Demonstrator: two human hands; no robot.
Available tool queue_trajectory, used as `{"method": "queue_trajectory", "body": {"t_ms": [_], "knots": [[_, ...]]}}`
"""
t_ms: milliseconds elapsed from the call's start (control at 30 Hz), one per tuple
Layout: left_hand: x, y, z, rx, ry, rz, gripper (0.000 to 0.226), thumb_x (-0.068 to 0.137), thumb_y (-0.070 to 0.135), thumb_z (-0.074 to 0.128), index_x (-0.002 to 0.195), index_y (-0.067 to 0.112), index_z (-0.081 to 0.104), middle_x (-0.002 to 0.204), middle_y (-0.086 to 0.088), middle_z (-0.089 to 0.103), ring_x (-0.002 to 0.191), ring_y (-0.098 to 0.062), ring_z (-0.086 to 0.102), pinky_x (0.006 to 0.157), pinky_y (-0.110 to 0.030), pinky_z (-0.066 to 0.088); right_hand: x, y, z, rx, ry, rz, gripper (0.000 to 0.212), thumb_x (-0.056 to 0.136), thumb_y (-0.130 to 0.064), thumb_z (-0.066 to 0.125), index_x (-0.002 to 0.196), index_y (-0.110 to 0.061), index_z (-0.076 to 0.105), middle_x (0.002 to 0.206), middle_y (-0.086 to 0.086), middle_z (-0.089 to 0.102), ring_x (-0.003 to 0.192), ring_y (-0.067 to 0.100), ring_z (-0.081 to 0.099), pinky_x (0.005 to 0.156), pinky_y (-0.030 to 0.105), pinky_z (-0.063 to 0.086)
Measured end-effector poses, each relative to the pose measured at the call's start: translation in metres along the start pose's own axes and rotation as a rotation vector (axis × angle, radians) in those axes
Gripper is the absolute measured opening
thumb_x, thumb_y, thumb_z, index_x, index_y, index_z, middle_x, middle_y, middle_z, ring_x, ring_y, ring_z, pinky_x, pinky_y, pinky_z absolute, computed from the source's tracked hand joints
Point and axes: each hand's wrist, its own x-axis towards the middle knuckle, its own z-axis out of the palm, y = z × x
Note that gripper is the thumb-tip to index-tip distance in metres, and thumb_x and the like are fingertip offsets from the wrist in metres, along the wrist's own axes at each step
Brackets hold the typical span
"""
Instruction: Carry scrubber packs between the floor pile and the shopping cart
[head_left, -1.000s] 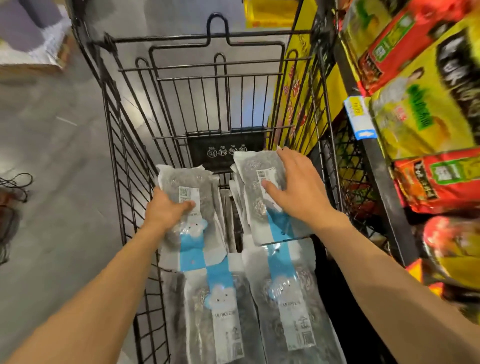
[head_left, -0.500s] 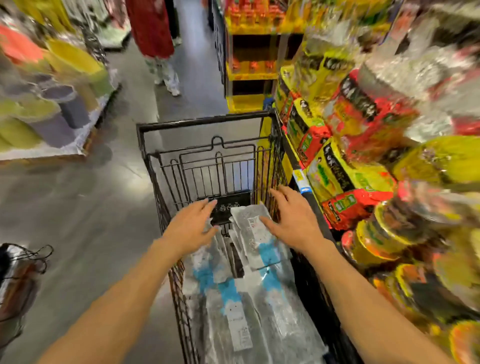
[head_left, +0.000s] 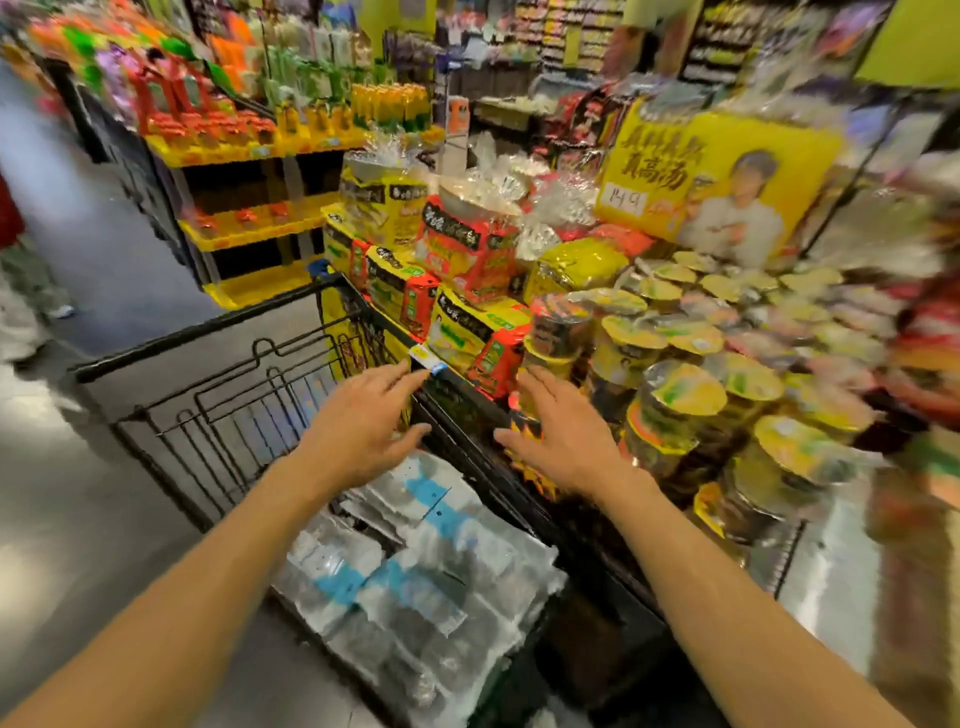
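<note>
- Head view: I see both hands raised over the right side of the cart (head_left: 208, 332), with blur across most of the scene.
- My left hand (head_left: 363, 426) is spread wide, fingers straight, holding nothing; it hovers above the cart's right wall, fingertips near the shelf's price tag (head_left: 427, 359).
- My right hand (head_left: 558, 434) is likewise open and empty, fingers splayed, stretched toward the shelf edge just in front of the noodle cups (head_left: 670, 410).
- Grey-and-blue packets (head_left: 415, 566) lie stacked in the cart basket, below and behind both hands, touching neither.
- Red and yellow noodle packs (head_left: 467, 260) stand on the shelf beyond the hands, beside the cart.
- A yellow poster (head_left: 717, 176) stands behind the cups.
</note>
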Motion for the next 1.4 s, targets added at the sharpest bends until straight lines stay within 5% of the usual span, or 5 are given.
{"method": "queue_trajectory", "body": {"t_ms": [267,467,867,1133,1400], "knots": [[0.037,0.192,-0.019,-0.108,0.034,0.553,0.071,0.093,0.059,0.049,0.144,0.011,0.056,0.136,-0.016,0.065,0.121,-0.038,0.064,0.097,-0.05,0.055,-0.204,0.071,-0.076,-0.02,0.193,0.484,0.101,0.085,-0.088,0.033,0.161,-0.022,0.027,0.169,0.009,0.021,0.155,0.029,0.022,0.125,0.042,0.023],[0.003,0.386,-0.034,-0.205,0.056,0.97,0.079,0.089,0.066,0.035,0.145,0.013,0.054,0.136,-0.017,0.065,0.119,-0.04,0.064,0.096,-0.052,0.053,-0.424,0.097,-0.116,-0.153,0.319,0.928,0.095,0.087,-0.077,0.045,0.159,-0.017,0.033,0.166,0.009,0.029,0.149,0.033,0.033,0.118,0.045,0.035],[-0.231,0.709,-0.047,-0.478,0.012,1.587,0.076,0.091,0.064,0.04,0.143,0.011,0.055,0.135,-0.016,0.065,0.121,-0.037,0.063,0.099,-0.049,0.053,-0.861,-0.015,-0.133,-0.252,0.531,1.689,0.086,0.092,-0.065,0.059,0.158,-0.016,0.036,0.167,0.01,0.029,0.154,0.026,0.025,0.124,0.038,0.02],[-0.322,0.828,-0.045,-0.529,-0.016,1.85,0.07,0.094,0.06,0.047,0.145,0.013,0.051,0.134,-0.014,0.066,0.117,-0.035,0.065,0.094,-0.045,0.054,-0.978,-0.07,-0.114,-0.216,0.672,2.013,0.091,0.089,-0.069,0.057,0.159,-0.018,0.032,0.169,0.007,0.023,0.155,0.027,0.023,0.125,0.04,0.018],[-0.338,0.925,-0.027,-0.59,-0.031,1.957,0.061,0.093,0.041,0.071,0.144,0.011,0.056,0.134,-0.013,0.067,0.117,-0.034,0.067,0.088,-0.041,0.054,-1.013,-0.031,-0.118,-0.234,0.669,2.164,0.087,0.093,-0.062,0.061,0.161,-0.019,0.027,0.17,0.007,0.021,0.156,0.025,0.02,0.125,0.039,0.017]]}}
